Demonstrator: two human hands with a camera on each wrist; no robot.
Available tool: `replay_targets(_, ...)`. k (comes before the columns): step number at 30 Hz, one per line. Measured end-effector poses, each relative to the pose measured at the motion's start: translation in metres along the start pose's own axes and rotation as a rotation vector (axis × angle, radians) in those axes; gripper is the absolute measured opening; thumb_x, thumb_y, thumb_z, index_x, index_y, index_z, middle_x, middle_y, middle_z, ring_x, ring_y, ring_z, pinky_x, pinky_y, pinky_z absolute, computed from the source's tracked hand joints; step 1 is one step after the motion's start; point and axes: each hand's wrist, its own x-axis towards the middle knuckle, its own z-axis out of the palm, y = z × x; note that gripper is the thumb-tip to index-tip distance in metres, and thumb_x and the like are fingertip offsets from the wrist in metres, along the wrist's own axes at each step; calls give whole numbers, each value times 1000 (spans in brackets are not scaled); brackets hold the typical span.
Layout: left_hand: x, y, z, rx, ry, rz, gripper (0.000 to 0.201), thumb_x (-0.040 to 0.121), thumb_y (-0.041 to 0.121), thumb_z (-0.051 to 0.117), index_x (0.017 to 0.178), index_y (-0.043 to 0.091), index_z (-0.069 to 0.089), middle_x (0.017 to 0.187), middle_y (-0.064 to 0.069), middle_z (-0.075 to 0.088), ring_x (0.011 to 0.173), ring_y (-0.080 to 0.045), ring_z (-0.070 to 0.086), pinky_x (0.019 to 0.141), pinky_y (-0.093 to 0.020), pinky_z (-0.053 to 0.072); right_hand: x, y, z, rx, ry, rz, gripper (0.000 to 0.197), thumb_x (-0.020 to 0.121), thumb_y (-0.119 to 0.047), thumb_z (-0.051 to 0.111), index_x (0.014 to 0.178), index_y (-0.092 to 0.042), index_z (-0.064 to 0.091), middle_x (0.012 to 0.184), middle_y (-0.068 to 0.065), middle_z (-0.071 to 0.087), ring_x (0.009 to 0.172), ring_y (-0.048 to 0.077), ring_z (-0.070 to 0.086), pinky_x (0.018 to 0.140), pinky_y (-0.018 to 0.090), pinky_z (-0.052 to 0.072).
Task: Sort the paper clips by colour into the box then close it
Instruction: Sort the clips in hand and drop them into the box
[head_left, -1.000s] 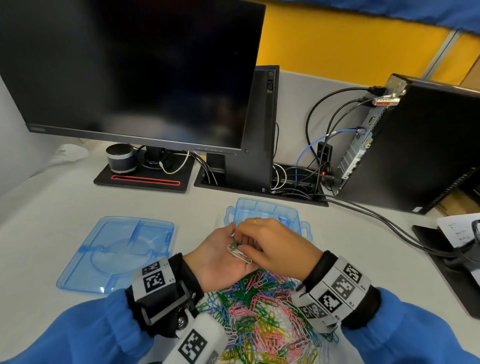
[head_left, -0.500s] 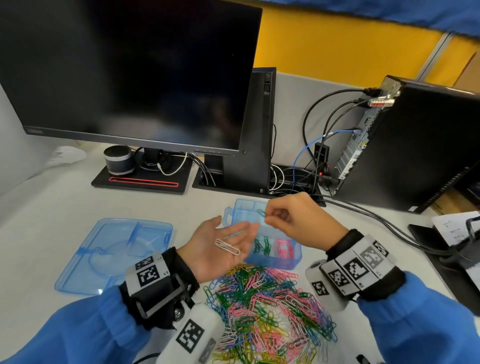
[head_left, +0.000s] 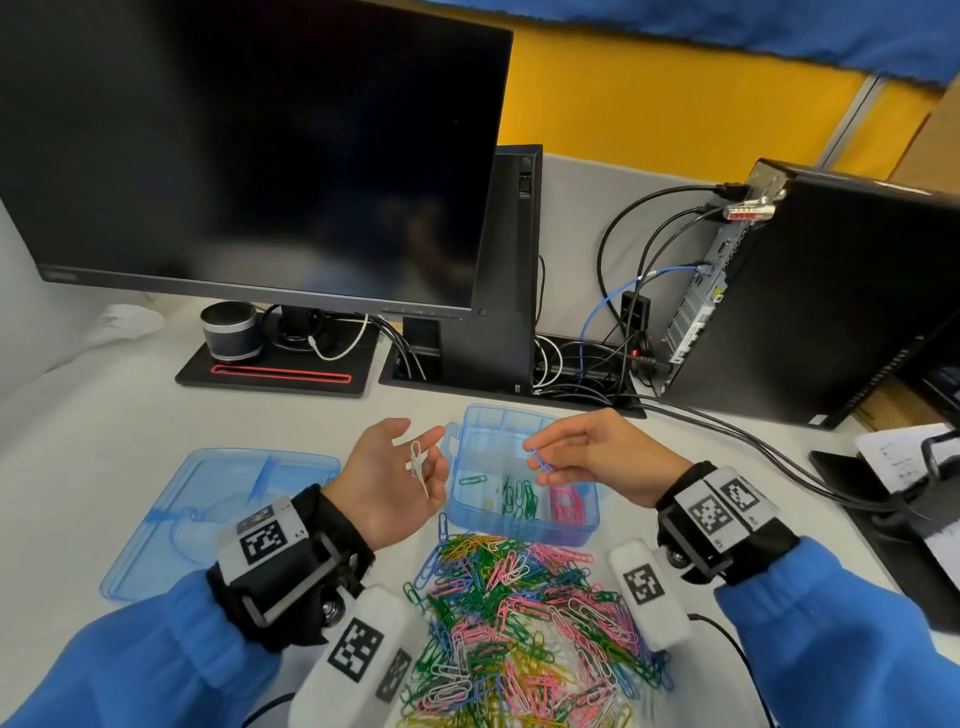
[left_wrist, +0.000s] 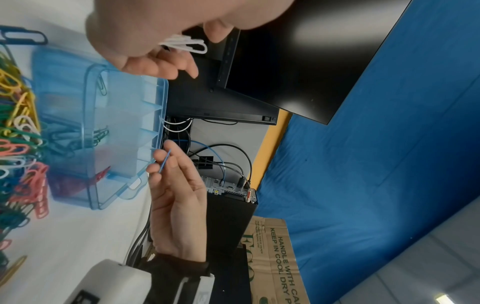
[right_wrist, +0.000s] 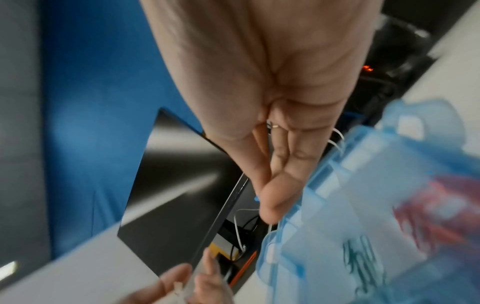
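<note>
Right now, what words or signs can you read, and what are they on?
"HANDLE WITH CA" and "KEEP IN COOL DRY P", both cut off: cardboard box.
Monitor bezel logo: too small to read.
Paper sheet: print too small.
Wrist bands: square black-and-white marker patterns, no words.

Mixed clips beside open box

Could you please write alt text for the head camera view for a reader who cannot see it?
A right hand pinches a blue paper clip above an open blue box, while the left hand cradles white clips. A mixed pile of clips lies in front.
</note>
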Motion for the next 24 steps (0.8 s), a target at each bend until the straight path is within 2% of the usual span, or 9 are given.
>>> replay_targets(4,-1,1,2,-36,-11,-19,28,96,27,43,95,6,61,77,-4,49,69,-15,49,70,-22,40,0,1,1,123,-13,52,18,87,11,58,104,12,63,83,17,67,71,25,72,64,20,57)
replay_targets(7,-2,3,1,-49,-52,-28,28,98,18,38,101,2,61,81,-6,52,74,-17,51,77,-24,43,2,3,-1,144,7,47,13,87,11,58,99,10,63,78,15,66,73,27,72,63,21,57)
replay_targets(10,-2,4,-2,-80,-115,-20,28,97,1,35,112,-5,58,95,-11,56,90,-21,59,87,-30,52,9,4,-11,124,151,-4,7,85,9,61,87,3,64,78,16,65,69,27,72,64,23,59)
replay_targets(12,-2,4,-1,-73,-142,-8,29,99,-3,34,119,-7,56,103,-14,56,99,-25,62,83,-34,55,14,6,-21,44,280,-30,10,86,7,61,82,-2,65,79,15,65,66,23,70,62,24,59)
replay_targets(16,-4,0,6,7,-135,27,30,101,-3,32,122,-9,54,92,-13,50,96,-26,63,95,-37,52,29,22,-34,-309,420,-76,14,84,-5,66,79,-17,69,76,5,72,72,18,64,59,25,50)
replay_targets(19,-6,-2,8,65,-137,25,26,101,0,37,121,-8,53,88,-11,57,111,-30,61,84,-37,56,35,28,-31,-471,375,-123,14,85,-9,67,82,-21,72,80,0,73,76,14,66,65,16,48)
replay_targets(20,-7,-2,8,79,-141,35,25,101,1,40,120,-8,53,87,-10,60,115,-31,60,85,-35,56,35,26,-28,-484,368,-150,13,85,-9,67,82,-20,73,83,-1,73,79,11,67,67,11,47)
replay_targets(22,-7,-2,8,107,-146,71,24,99,4,45,118,-4,56,91,-7,65,114,-30,61,89,-34,52,30,17,-20,-501,361,-244,12,86,-9,67,83,-17,74,84,-2,73,78,4,65,67,6,46)
replay_targets(24,-7,-2,7,164,-163,85,22,98,10,47,116,3,59,105,-4,71,110,-26,63,93,-33,48,23,8,-9,-533,318,-350,11,86,-10,67,83,-17,74,82,-6,72,75,0,64,67,6,45)
